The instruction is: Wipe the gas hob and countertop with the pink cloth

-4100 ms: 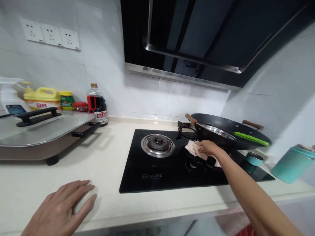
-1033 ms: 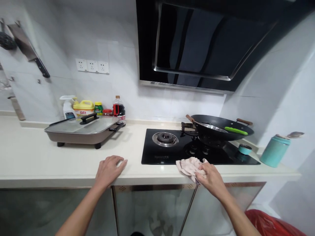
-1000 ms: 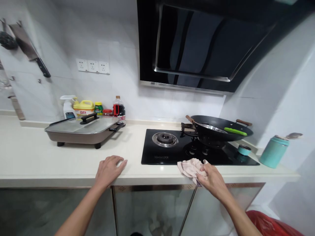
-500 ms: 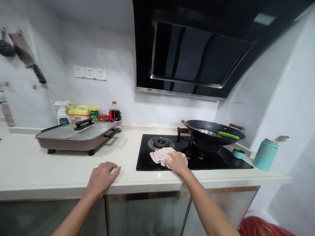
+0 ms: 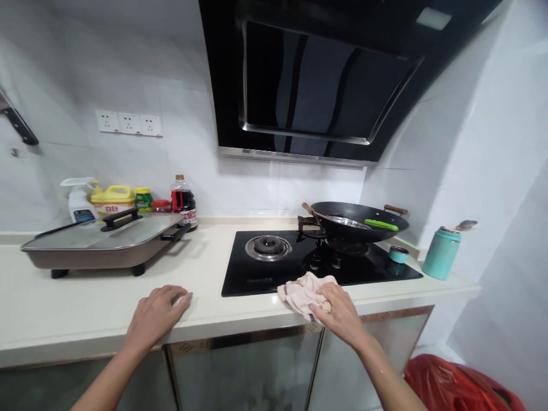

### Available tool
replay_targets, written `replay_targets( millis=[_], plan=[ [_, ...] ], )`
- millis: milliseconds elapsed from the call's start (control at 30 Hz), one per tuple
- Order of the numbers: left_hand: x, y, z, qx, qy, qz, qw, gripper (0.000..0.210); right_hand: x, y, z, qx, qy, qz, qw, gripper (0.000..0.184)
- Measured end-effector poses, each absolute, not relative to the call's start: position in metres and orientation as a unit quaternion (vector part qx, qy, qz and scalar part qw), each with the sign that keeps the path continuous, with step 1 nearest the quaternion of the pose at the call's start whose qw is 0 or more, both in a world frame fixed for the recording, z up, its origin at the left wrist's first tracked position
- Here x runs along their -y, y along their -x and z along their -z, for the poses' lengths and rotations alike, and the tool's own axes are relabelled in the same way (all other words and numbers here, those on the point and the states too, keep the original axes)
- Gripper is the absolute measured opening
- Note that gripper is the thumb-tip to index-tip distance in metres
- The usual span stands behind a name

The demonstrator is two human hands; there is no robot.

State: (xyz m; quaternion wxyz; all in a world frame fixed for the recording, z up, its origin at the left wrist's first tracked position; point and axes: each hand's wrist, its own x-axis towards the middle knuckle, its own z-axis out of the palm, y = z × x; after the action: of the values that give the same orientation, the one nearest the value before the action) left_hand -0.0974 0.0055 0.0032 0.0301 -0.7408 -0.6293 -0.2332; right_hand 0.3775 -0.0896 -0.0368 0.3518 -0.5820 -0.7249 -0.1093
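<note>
My right hand (image 5: pixel 340 311) grips a crumpled pale pink cloth (image 5: pixel 306 292) at the front edge of the black gas stove (image 5: pixel 252 278). Part of the cloth lies over the stove glass and part hangs at the counter's edge. My left hand (image 5: pixel 156 314) rests on the white counter (image 5: pixel 205 274) left of the stove, fingers loosely stretched and holding nothing. A round burner (image 5: pixel 269 246) shows bare on the stove's left side. On the right side sits a black wok (image 5: pixel 342 233) with a green-handled utensil (image 5: pixel 381 225) lying in it.
An electric griddle with a glass lid (image 5: pixel 98 254) stands left, before a spray bottle (image 5: pixel 80 201), a yellow jug (image 5: pixel 112 197) and a dark sauce bottle (image 5: pixel 183 201). A turquoise cup (image 5: pixel 399 254) and flask (image 5: pixel 442 254) are at right. The range hood (image 5: pixel 308 85) overhangs the stove.
My right hand has pulled the cloth toward me, from the stove glass to its front edge. The left hand still rests on the counter. The view has shifted to the right.
</note>
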Motion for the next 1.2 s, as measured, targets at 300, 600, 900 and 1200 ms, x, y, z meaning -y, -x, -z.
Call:
replay_targets(
  millis=[300,600,900,1200],
  plan=[
    [0.001,0.089,-0.01,0.632,0.741,0.224,0.037,0.052,0.102,-0.403,0.027,0.579,0.759,0.173,0.243,0.035],
    [-0.011,0.088,-0.002,0.569,0.763,0.3,0.066,0.048,0.082,-0.227,0.02,0.678,0.666,0.092,0.298,0.045],
    [0.017,-0.04,-0.007,0.364,0.908,0.207,0.018,0.064,0.102,-0.242,0.011,0.776,0.549,-0.024,0.31,0.068],
    [0.015,-0.069,0.034,0.394,0.893,0.195,0.099,0.1,0.089,-0.287,0.031,0.753,0.601,0.115,0.241,0.064]
  ],
)
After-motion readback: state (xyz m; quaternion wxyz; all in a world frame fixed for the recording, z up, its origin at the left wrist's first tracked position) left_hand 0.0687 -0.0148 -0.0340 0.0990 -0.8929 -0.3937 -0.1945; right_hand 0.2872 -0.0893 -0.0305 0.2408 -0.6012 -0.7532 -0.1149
